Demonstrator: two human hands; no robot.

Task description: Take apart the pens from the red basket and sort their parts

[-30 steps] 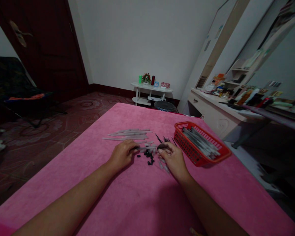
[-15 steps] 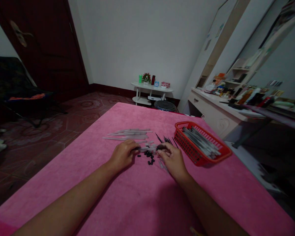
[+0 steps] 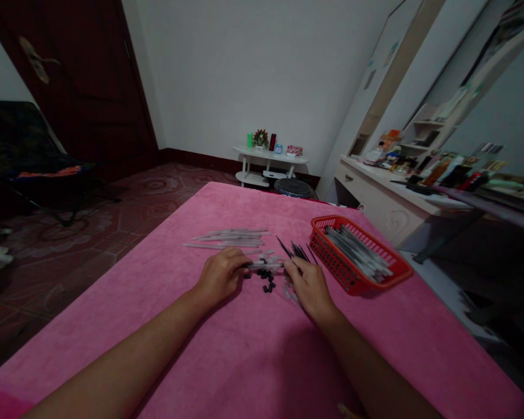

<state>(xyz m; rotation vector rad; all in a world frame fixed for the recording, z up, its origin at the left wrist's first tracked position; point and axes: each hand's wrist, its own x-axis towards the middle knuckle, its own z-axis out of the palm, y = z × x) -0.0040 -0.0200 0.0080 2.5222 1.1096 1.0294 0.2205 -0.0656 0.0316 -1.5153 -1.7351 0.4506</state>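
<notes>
A slim, pale pen [image 3: 265, 266] lies level between my two hands. My left hand [image 3: 222, 272] is closed round its left end, where a dark bit shows at the fingertips. My right hand [image 3: 311, 286] pinches the right end, and the fingers hide that tip. Just below the pen, several small black plugs [image 3: 268, 285] lie scattered on the pink cloth. Small translucent pieces [image 3: 266, 254] rest behind it, and others [image 3: 290, 293] sit beside my right hand. Thin black rods [image 3: 297, 250] lie beyond my right fingers. Pale pen barrels [image 3: 229, 237] form a loose row past my left hand.
A red plastic basket [image 3: 358, 285] with several grey and black pens stands right of my right hand. Pink cloth [image 3: 227, 361] covers the table. Beyond are a white stand [image 3: 271, 154], a round dark-topped stool [image 3: 293, 187] and a cluttered dresser [image 3: 388, 192] at right.
My right hand has shifted slightly right, and its fingers have closed over the pen's right end, covering the dark part seen there before. My left hand stays almost still.
</notes>
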